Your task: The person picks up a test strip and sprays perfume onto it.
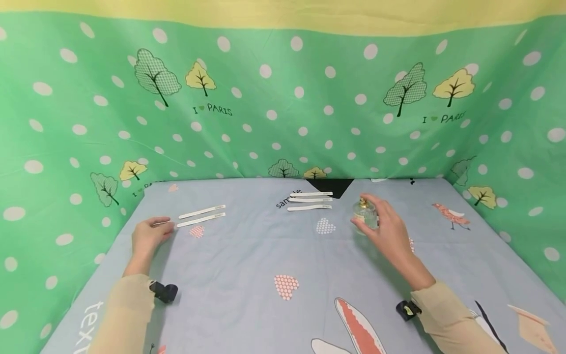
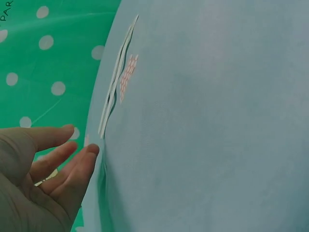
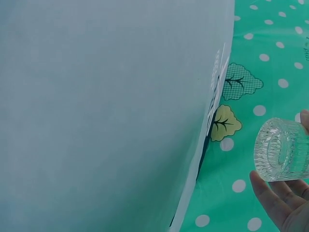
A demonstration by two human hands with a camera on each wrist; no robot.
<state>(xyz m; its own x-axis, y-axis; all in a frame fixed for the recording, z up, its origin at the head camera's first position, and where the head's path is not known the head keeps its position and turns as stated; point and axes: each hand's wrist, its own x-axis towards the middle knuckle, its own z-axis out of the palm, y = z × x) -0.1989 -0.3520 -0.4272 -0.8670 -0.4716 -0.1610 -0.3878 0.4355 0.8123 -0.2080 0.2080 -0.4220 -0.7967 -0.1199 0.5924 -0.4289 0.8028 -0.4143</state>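
Observation:
In the head view, my right hand [image 1: 389, 233] grips a clear glass perfume bottle [image 1: 365, 216] with a gold-coloured neck, fingers toward its top and thumb on its near side. The right wrist view shows the bottle's thick ribbed glass base [image 3: 277, 150] and part of the holding hand [image 3: 285, 203]. On the left, my left hand [image 1: 149, 241] is beside two thin white paper strips [image 1: 202, 216], fingers loosely bent and apart in the left wrist view. Three more white strips [image 1: 311, 200] lie near the back middle, left of the bottle.
A blue-grey printed cloth [image 1: 230, 275] covers the surface. Green dotted curtains [image 1: 247, 98] stand behind it and at both sides. Black camera mounts sit at my left wrist [image 1: 164, 291] and right wrist [image 1: 408, 310].

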